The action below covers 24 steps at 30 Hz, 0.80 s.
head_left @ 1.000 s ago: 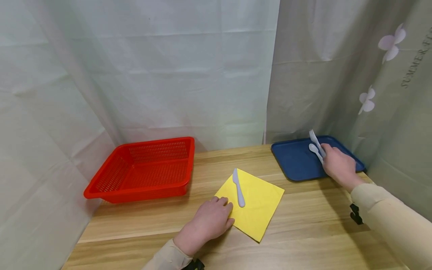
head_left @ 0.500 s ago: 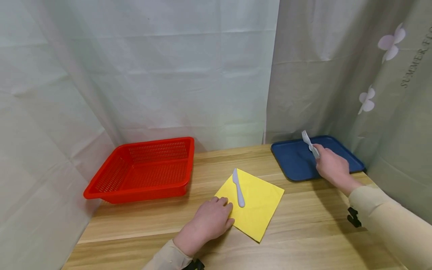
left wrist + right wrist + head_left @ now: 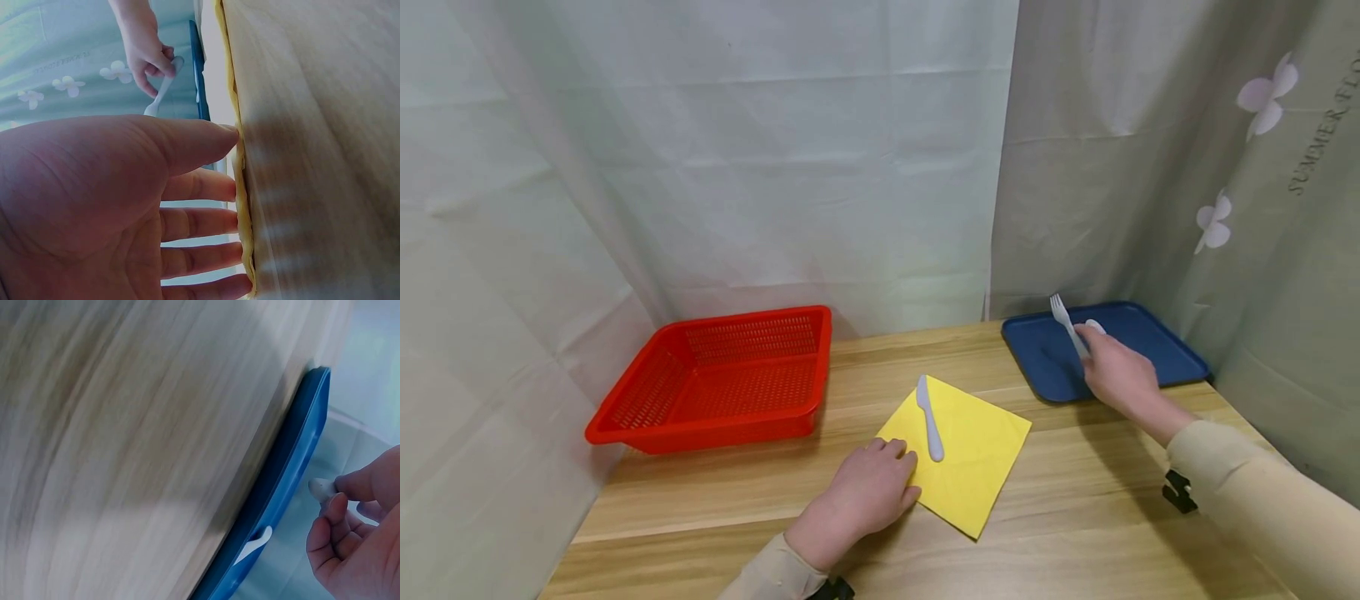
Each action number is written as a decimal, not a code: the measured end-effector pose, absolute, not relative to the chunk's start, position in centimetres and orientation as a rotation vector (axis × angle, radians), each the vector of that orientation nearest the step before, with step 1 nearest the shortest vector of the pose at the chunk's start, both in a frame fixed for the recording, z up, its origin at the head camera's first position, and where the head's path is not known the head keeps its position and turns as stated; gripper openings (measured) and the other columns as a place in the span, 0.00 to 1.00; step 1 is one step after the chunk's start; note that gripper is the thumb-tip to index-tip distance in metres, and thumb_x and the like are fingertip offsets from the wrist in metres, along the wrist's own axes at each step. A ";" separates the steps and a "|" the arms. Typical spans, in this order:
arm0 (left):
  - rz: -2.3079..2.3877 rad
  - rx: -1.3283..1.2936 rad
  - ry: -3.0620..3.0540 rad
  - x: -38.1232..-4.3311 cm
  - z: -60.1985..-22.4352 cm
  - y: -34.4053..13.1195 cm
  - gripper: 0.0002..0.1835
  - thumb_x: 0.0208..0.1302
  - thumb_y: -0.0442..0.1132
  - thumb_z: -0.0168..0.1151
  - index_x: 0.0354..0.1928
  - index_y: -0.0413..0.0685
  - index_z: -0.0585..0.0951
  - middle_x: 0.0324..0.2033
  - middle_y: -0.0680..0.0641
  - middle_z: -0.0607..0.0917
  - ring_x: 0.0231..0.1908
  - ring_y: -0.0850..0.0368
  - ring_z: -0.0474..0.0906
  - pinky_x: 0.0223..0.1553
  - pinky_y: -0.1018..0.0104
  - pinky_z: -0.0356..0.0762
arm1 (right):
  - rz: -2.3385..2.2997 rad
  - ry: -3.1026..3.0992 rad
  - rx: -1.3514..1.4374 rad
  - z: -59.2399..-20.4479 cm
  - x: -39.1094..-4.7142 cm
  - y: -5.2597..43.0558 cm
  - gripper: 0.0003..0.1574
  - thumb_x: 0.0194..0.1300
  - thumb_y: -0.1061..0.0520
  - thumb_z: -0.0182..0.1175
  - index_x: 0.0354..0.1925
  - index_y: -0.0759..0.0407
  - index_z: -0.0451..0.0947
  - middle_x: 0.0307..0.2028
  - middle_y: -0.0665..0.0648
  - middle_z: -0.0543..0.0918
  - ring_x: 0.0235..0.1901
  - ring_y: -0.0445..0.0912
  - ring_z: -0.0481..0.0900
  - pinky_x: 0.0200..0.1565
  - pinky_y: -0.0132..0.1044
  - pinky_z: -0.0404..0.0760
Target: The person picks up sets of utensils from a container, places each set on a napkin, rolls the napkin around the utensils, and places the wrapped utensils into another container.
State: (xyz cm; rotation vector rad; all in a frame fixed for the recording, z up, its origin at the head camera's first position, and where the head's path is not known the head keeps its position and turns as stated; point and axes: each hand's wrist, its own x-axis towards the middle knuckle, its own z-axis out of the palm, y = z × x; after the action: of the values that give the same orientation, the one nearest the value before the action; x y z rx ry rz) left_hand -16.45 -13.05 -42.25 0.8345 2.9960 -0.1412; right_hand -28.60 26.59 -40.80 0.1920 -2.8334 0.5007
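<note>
We look into a small curtained-off nook: a creased off-white curtain point(image 3: 760, 183) hangs at the back and left, and a grey curtain point(image 3: 1067, 183) with printed white petalled flowers point(image 3: 1264, 118) and dark lettering point(image 3: 1318, 146) closes the right. Inside we see a light wood-grain table point(image 3: 1075, 517). A blue rectangular tray point(image 3: 1043, 367), a red perforated plastic basket point(image 3: 722, 434), a yellow square napkin point(image 3: 977, 450) and a slim pale-grey fork point(image 3: 1064, 317) look like tableware to us, yet whether this is a home we cannot tell.
</note>
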 end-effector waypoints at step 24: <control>-0.139 0.837 2.992 -16.5 -42.4 -13.2 0.23 0.77 0.56 0.69 0.61 0.49 0.86 0.62 0.46 0.85 0.58 0.45 0.81 0.57 0.48 0.84 | 0.574 -2.844 0.328 -40.2 -27.4 22.9 0.38 0.77 0.64 0.63 0.79 0.66 0.65 0.52 0.73 0.87 0.44 0.63 0.89 0.38 0.59 0.86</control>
State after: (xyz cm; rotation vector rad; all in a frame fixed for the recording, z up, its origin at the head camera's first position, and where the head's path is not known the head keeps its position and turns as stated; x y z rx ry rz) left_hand -16.50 -13.16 -42.35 0.8368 2.9918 -0.1391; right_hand -27.44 22.86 -40.22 0.3284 -2.8435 0.5738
